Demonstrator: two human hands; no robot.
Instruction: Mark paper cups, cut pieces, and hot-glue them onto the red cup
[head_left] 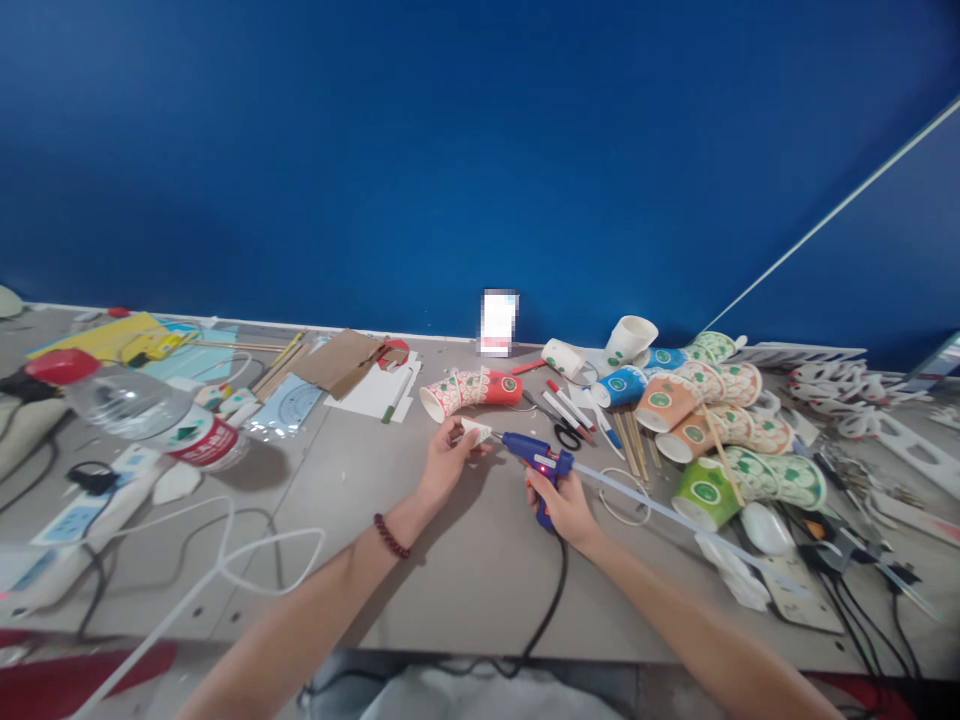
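Observation:
My right hand (564, 505) grips the handle of a blue hot glue gun (537, 455) with a red light on its side and a long white glue stick trailing out behind it to the right. The gun's nozzle touches a small white piece (475, 431) pinched in my left hand (446, 455), which wears a dark red bead bracelet at the wrist. Both hands hover just above the grey table (465, 560). The gun's black cord (553, 600) runs toward me over the table's front edge.
A row of nested patterned paper cups (469, 389) lies behind my hands. A heap of coloured paper cups (712, 420) sits to the right, with markers and scissors (566, 432). At left lie a water bottle (142, 410), a power strip (82, 510), white cables and cardboard (341, 362).

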